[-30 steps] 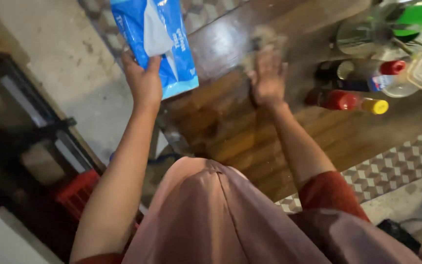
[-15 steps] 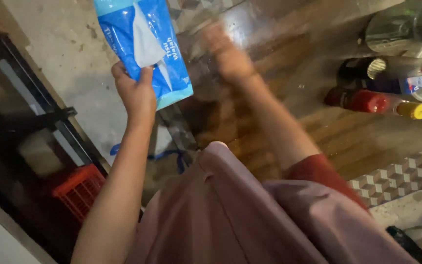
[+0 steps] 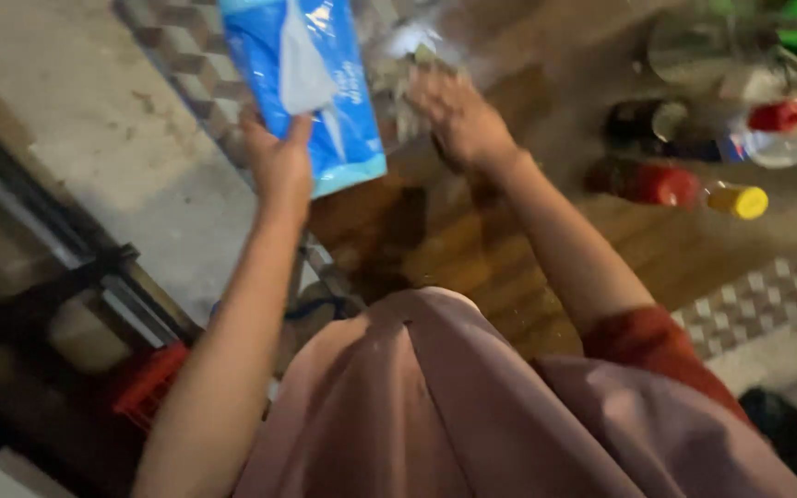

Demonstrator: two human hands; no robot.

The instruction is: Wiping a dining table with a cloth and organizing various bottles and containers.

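Dark wooden bench (image 3: 472, 249) stands on concrete floor, with sauce bottles (image 3: 684, 184) lying at its right end. Step in hand, as judged: wiping; the right hand (image 3: 458, 115) presses a crumpled tissue (image 3: 408, 69) flat to the wet bench top, fingers spread, and the next stroke calls for steady downward pressure. The left hand (image 3: 279, 161) grips the blue tissue pack (image 3: 311, 83) by its lower edge, held above the bench's left end, a white sheet showing at its slot.
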